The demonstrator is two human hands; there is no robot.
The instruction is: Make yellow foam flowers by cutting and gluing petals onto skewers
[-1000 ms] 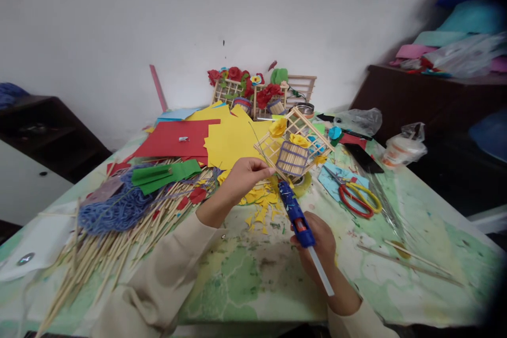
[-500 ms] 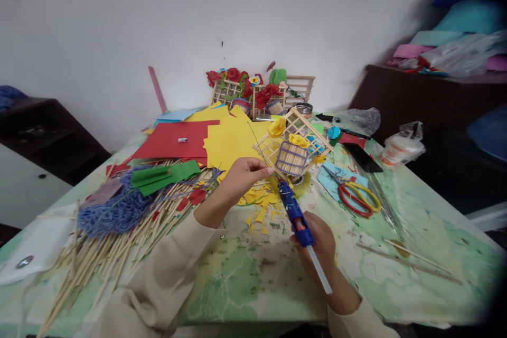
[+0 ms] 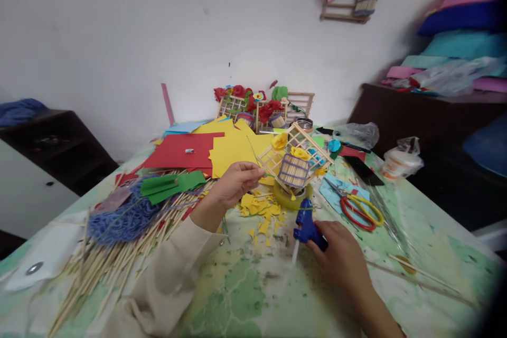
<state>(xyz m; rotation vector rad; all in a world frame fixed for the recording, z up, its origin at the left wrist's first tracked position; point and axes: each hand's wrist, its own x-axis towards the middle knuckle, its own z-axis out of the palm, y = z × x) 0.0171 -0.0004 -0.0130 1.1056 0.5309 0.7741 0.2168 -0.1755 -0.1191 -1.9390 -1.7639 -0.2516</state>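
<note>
My left hand (image 3: 240, 182) is closed in a pinch on a thin dark wire stem (image 3: 252, 148), which rises from the fingertips. Just right of those fingers a small stick lattice (image 3: 312, 143) leans tilted, bearing yellow paper flowers (image 3: 300, 153) and a little stick basket (image 3: 293, 170) trimmed with purple yarn. A roll of tape (image 3: 291, 200) lies beneath it. My right hand (image 3: 340, 248) grips the handle of a blue glue gun (image 3: 304, 227), low over the table in front of the tape. A white glue stick (image 3: 295, 251) pokes out of its back end.
Yellow paper scraps (image 3: 261, 208) lie between my hands. On the left are wooden sticks (image 3: 106, 269), purple yarn (image 3: 119, 219) and green paper (image 3: 170, 186), with red sheets (image 3: 178, 150) behind. Scissors (image 3: 360, 211) and a phone (image 3: 363, 170) lie right. Decorated lattices (image 3: 237, 105) stand by the wall.
My right hand has drawn the glue gun away from the lattice, down and to the right, and turned it onto its side. My left hand has shifted slightly left with the wire stem.
</note>
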